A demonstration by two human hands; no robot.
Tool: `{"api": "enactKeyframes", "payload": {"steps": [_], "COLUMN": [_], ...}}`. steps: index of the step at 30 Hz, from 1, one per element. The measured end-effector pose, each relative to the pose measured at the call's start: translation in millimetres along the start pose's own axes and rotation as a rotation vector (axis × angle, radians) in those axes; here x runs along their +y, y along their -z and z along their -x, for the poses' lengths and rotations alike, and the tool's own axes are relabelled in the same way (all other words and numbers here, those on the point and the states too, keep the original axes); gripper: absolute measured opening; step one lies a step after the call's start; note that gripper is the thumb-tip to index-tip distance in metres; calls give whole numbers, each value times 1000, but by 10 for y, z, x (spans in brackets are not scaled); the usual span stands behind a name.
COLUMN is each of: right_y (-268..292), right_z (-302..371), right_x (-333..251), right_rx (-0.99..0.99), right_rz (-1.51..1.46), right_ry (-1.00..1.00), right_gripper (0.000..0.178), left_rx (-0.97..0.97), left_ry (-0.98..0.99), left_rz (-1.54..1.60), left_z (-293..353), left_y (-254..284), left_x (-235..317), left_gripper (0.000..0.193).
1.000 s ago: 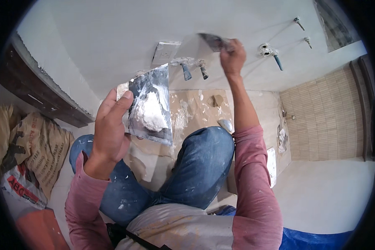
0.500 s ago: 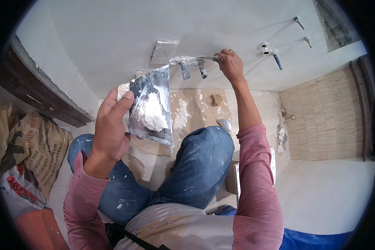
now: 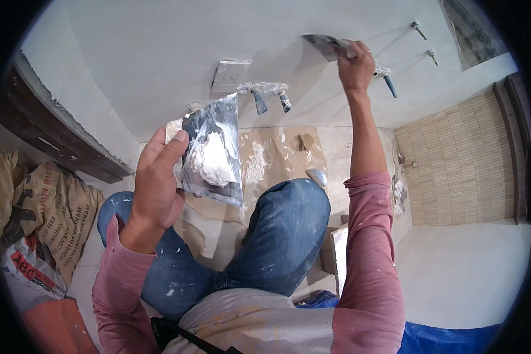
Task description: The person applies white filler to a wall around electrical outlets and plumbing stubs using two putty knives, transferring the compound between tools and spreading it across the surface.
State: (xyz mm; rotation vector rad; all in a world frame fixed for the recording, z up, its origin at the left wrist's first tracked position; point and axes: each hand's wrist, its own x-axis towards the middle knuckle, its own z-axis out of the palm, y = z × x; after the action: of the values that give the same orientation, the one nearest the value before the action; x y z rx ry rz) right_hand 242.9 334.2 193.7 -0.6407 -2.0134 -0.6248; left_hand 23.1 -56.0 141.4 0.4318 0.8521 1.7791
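My left hand (image 3: 156, 186) is closed round the pale edge of a shiny metal plate (image 3: 227, 112), thumb on top. A heap of white putty (image 3: 211, 160) rests on the plate. Up and to the right, my right hand (image 3: 356, 69) grips a putty knife (image 3: 323, 46), its wide dark blade close against the pale wall (image 3: 153, 47); whether it touches is unclear. Lower left of the knife, a socket plate (image 3: 230, 75) sits on the wall. Beside it, two blue-capped pipe stubs (image 3: 259, 101) stick out below a rough white patch.
Further right, another blue-capped stub (image 3: 390, 85) and two thin fittings (image 3: 418, 29) project from the wall. Putty-spattered cardboard (image 3: 277, 153) covers the floor before my knees. Sacks (image 3: 59, 206) lean at the left, and an open box (image 3: 335, 253) stands beside my right knee.
My right hand has moved up and right with the putty knife, away from the rough patch over the pipe stubs. The left hand and its loaded plate have barely moved.
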Motion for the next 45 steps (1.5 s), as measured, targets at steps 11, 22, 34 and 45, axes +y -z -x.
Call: {"api": "enactKeyframes", "payload": {"steps": [11,22,34,45], "right_y": [-79,-502,-299,-428], "right_z": [866,1397,1410,1440], "right_x": [-134,32,359,-86], "right_rx": [-438,-318,7,-234], "right_rz": [-109,-187,-304,-371], "right_ry": [43,-180,-421,-251], "right_gripper": [12,14,27,18], "left_rx": [-13,1,80,37], "left_ry": [0,15,19,37], "left_rz": [57,55,10,-39], "left_z": [12,7,-1,-9], "left_y": [35,60,16,-25], "left_x": [36,26,9,10], "left_gripper": [29,27,30,32]}}
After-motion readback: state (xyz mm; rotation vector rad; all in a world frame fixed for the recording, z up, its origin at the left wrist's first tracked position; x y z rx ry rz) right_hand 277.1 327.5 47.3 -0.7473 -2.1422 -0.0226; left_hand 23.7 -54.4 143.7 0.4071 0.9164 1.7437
